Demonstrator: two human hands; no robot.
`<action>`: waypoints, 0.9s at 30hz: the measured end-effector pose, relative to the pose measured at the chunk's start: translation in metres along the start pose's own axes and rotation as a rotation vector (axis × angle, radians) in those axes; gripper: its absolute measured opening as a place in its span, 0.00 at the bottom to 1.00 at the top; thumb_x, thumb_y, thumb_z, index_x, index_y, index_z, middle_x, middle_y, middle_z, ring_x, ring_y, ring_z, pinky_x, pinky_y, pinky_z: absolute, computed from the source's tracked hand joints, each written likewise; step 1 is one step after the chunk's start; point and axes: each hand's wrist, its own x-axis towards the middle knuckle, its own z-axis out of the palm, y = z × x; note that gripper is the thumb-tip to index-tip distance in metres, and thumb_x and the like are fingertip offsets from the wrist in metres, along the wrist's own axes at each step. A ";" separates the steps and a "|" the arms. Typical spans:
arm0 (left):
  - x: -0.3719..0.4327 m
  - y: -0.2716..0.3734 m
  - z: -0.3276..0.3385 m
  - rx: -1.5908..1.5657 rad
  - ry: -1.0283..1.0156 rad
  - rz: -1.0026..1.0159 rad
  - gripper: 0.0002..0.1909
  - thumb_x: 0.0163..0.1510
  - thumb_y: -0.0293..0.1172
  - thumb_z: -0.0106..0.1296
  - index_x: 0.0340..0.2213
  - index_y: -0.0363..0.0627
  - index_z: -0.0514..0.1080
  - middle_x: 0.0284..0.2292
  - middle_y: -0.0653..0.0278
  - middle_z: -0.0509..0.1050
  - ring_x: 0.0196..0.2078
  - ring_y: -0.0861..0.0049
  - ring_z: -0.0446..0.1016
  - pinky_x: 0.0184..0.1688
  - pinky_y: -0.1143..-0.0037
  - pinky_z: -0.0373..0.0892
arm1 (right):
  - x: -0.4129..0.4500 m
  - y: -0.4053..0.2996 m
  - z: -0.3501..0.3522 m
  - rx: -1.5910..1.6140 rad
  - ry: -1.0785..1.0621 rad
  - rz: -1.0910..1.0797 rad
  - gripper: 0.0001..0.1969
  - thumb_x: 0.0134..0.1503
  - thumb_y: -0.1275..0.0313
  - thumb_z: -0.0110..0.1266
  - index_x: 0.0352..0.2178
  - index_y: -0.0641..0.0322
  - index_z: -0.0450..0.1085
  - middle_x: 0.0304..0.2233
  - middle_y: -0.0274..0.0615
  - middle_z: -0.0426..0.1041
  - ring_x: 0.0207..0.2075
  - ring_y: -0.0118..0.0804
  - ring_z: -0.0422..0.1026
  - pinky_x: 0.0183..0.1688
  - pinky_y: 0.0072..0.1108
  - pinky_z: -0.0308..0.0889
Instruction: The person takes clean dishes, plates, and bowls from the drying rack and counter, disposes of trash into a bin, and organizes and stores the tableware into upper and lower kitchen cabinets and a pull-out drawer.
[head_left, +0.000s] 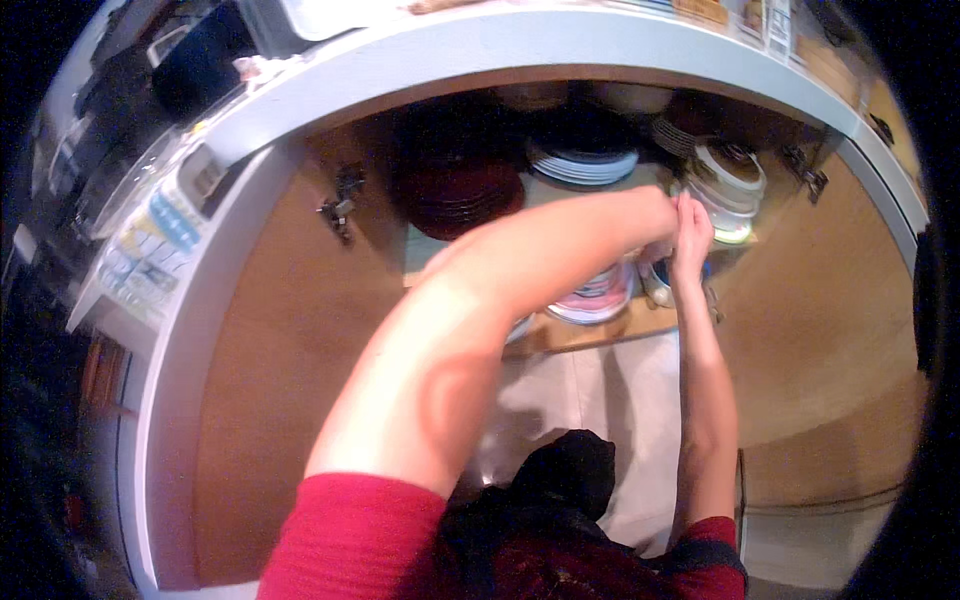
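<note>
Both arms reach into an open low cabinet. My left hand (658, 246) bends down at the wrist, mostly hidden behind its own forearm; whether it holds anything cannot be seen. My right hand (691, 231) meets it at the right, fingers bent, its grip unclear. Close behind them stands a stack of pale bowls or containers (726, 193). Beneath the hands is a partly hidden white and blue dish (661, 279). Plates with a pink pattern (596, 300) lie left of it, on the lower shelf. Farther back are white plates (585, 169) and dark red plates (461, 199).
Wooden cabinet doors stand open at the left (255, 360) and right (817, 322), with metal hinges (341, 206). A pale countertop edge (525, 45) curves above the opening. The wooden shelf's front edge (600, 340) lies over a light floor (577, 382).
</note>
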 end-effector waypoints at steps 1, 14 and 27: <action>-0.017 0.011 -0.013 0.048 -0.034 0.013 0.30 0.35 0.41 0.57 0.43 0.46 0.65 0.37 0.54 0.70 0.40 0.63 0.69 0.43 0.70 0.64 | -0.003 0.009 0.008 0.125 -0.007 0.021 0.13 0.55 0.64 0.44 0.28 0.66 0.66 0.23 0.32 0.67 0.26 0.19 0.62 0.30 0.13 0.59; -0.269 0.131 -0.140 0.141 -0.002 -0.125 0.24 0.40 0.38 0.55 0.41 0.46 0.67 0.34 0.55 0.72 0.37 0.65 0.71 0.41 0.71 0.65 | -0.049 -0.199 0.078 0.500 -0.036 -0.552 0.09 0.55 0.72 0.40 0.29 0.69 0.64 0.27 0.45 0.70 0.26 0.29 0.67 0.32 0.18 0.63; -0.630 -0.001 -0.017 0.290 1.199 -1.487 0.25 0.37 0.41 0.57 0.36 0.39 0.66 0.35 0.56 0.69 0.38 0.67 0.67 0.40 0.73 0.63 | -0.072 -0.275 0.209 0.044 -0.482 -1.374 0.13 0.38 0.81 0.54 0.30 0.65 0.66 0.30 0.45 0.68 0.33 0.44 0.67 0.35 0.27 0.63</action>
